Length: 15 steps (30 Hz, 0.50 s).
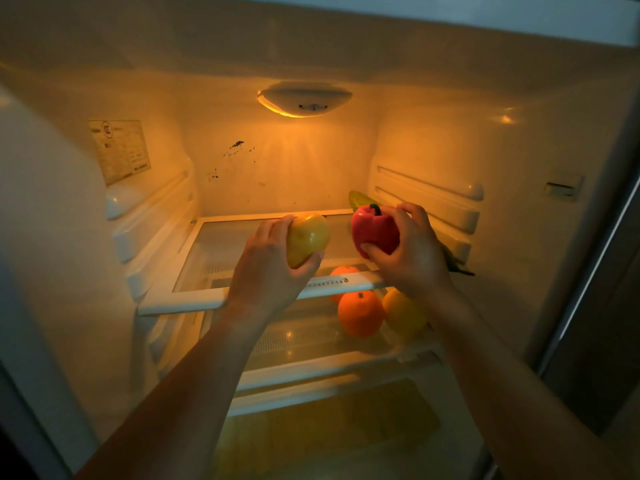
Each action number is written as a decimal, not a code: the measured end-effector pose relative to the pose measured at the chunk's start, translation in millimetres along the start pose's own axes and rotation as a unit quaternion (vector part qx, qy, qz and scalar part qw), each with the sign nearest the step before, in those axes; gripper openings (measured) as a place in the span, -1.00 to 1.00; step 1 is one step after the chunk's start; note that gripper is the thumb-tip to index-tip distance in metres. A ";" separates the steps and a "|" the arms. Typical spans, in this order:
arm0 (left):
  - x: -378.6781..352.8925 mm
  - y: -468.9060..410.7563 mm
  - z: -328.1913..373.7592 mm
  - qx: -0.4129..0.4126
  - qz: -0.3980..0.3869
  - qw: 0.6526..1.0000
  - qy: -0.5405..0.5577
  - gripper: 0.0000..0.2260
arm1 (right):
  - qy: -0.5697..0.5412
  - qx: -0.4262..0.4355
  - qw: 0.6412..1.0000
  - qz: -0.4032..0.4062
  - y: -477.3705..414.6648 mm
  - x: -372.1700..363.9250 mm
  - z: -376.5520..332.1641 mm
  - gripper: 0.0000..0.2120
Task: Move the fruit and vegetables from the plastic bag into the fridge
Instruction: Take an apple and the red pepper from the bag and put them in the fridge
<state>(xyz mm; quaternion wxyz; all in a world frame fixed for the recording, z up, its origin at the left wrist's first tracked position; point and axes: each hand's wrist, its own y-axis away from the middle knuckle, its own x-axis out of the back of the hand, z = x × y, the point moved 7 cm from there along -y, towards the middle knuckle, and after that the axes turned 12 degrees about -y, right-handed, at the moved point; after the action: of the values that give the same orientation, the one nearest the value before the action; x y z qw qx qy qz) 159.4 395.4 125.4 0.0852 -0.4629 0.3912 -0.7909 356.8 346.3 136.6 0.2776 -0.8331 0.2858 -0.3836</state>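
View down into an open fridge (450, 140), its smooth plastic walls glowing amber under a domed lamp (304, 98) at the top of the back wall.

Two bare arms reach in over the upper shelf (194, 296), a clear glass pane in a white plastic frame with a rounded front rim. The left hand (266, 268) curls its fingers and thumb round a smooth yellow pear-shaped fruit (308, 237), held above the middle of the pane. The right hand (415, 254) grips a glossy, lobed red bell pepper (374, 230) with a short green stem, just beside the fruit but not touching it. Whether either rests on the glass cannot be told.

A long bumpy green vegetable (360, 200) lies along the shelf's right edge, behind the pepper. The left half of the pane is open.

On the lower shelf (311, 372), towards the right, an orange (360, 313) sits touching a round yellow fruit (403, 315), with a second orange (343, 271) behind, partly hidden by the upper rim.
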 end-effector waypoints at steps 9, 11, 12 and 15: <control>1.6 0.8 -1.0 0.001 0.009 1.000 0.007 -0.42 | 0.042 -0.012 0.999 -0.019 -20.8 -13.2 4.4 -0.32; 0.8 0.8 -1.1 0.002 0.009 1.000 0.005 -0.42 | 0.039 0.007 0.999 -0.021 -19.6 -10.9 2.8 -0.31; 0.4 0.7 -1.0 0.001 0.008 1.000 0.005 -0.42 | 0.039 0.019 0.999 -0.020 -19.3 -9.6 1.6 -0.33; 0.3 0.6 -0.3 -0.002 0.008 1.000 0.006 -0.42 | 0.041 0.032 0.998 -0.017 -19.8 -9.8 1.4 -0.44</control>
<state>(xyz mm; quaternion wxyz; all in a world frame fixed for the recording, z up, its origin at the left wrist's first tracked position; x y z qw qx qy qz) 158.8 395.0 125.2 0.0884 -0.4554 0.3967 -0.7921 357.9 366.9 144.6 0.2856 -0.8119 0.2708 -0.4312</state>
